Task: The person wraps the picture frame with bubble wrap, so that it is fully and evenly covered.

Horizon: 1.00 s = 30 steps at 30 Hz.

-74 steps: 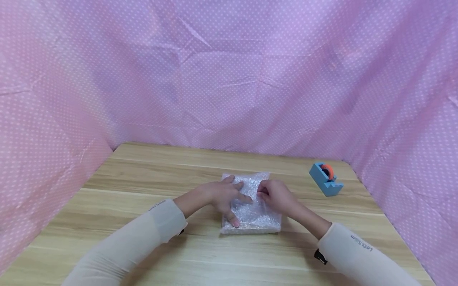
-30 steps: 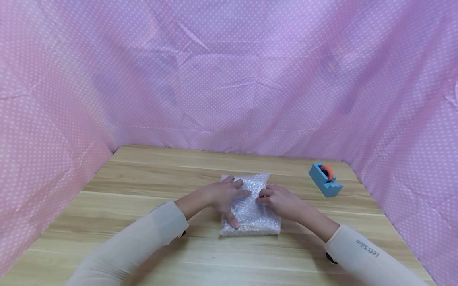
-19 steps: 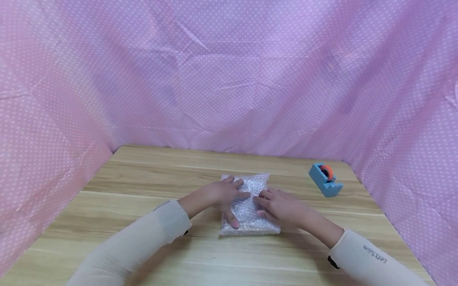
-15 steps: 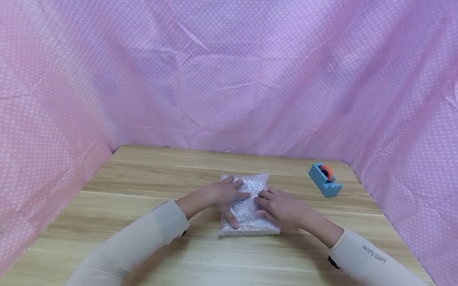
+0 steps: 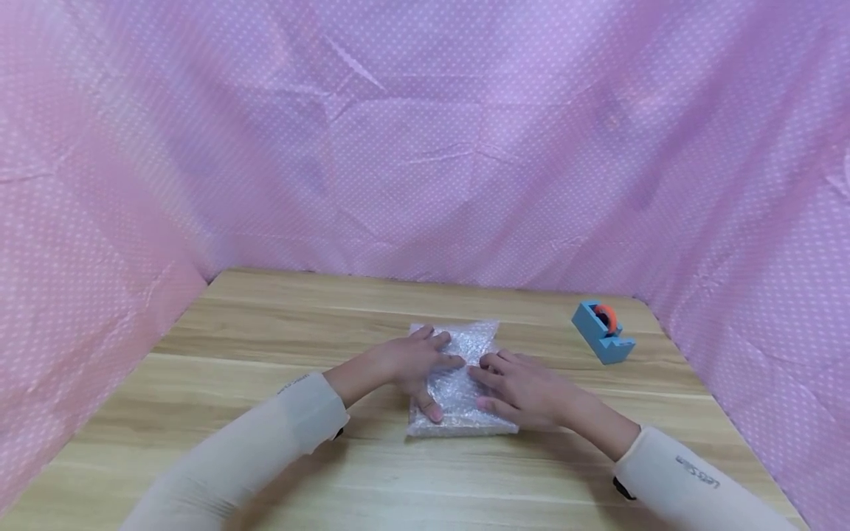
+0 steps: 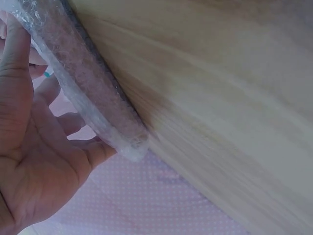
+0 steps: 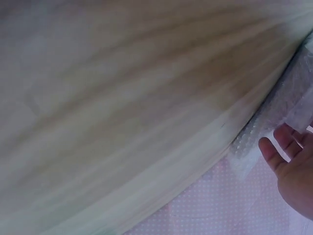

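Observation:
A flat package in clear bubble wrap (image 5: 458, 398) lies on the wooden table. My left hand (image 5: 415, 365) rests on its left part, fingers spread, thumb toward the near edge. On the right part lies my right hand (image 5: 524, 387), its fingers reaching over the wrap toward the middle. In the left wrist view the wrapped side of the package (image 6: 88, 73) shows beside my palm, the fingers (image 6: 73, 122) along its top. The right wrist view catches the bubble wrap (image 7: 279, 103) and several of my right fingers (image 7: 271, 154) near its edge. What is inside the wrap is hidden.
A blue tape dispenser (image 5: 603, 335) with an orange roll (image 5: 609, 318) stands at the table's right side, beyond my right hand. Pink dotted cloth (image 5: 425, 184) hangs behind the table (image 5: 299, 310) and along both sides.
My right hand earlier pinched at the wrap's middle; its fingers have since loosened and spread over the right part, the hand slightly lower. My left hand has stayed on the package.

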{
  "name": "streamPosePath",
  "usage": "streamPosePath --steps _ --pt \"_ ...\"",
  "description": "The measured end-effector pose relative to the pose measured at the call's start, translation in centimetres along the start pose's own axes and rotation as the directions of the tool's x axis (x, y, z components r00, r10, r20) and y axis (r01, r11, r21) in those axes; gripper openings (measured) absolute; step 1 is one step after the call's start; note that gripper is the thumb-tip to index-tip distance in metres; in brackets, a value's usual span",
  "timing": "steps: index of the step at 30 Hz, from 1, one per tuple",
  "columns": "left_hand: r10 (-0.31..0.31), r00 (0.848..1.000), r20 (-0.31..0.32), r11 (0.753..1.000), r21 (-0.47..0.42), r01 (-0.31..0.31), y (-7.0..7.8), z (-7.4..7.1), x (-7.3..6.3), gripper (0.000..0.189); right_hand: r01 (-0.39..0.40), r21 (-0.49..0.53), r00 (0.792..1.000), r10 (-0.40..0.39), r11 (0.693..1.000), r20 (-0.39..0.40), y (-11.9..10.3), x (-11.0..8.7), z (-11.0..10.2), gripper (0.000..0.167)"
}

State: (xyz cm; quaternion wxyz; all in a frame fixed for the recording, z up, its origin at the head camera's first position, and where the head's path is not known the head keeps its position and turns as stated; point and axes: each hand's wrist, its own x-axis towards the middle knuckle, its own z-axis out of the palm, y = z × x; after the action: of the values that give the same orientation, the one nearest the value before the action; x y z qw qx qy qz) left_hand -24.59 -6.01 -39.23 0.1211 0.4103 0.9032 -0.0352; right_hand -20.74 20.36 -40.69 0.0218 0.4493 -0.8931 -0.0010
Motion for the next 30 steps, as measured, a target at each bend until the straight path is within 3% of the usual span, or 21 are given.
streamPosePath --steps 6,16,23,30 --pt "-0.021 0.999 0.028 1.0 -0.011 0.022 0.3 -0.6 -0.2 0.111 0.026 -0.039 0.999 -0.027 0.999 -0.022 0.1 0.1 0.2 0.061" --pt "-0.009 0.999 0.034 0.997 -0.071 0.011 0.3 -0.3 -0.2 0.107 0.02 -0.035 1.0 -0.02 0.999 0.01 0.1 -0.1 0.3 0.064" --pt "-0.033 0.998 0.048 0.998 -0.055 0.036 0.6 -0.9 -0.3 0.108 -0.001 -0.01 0.998 0.001 1.0 0.065 -0.1 -0.1 -0.4 0.063" --pt "-0.035 0.998 0.055 0.998 -0.058 0.038 0.7 -0.8 -0.4 0.111 -0.04 0.047 0.997 0.036 0.998 0.07 -0.4 -0.4 -0.8 0.063"
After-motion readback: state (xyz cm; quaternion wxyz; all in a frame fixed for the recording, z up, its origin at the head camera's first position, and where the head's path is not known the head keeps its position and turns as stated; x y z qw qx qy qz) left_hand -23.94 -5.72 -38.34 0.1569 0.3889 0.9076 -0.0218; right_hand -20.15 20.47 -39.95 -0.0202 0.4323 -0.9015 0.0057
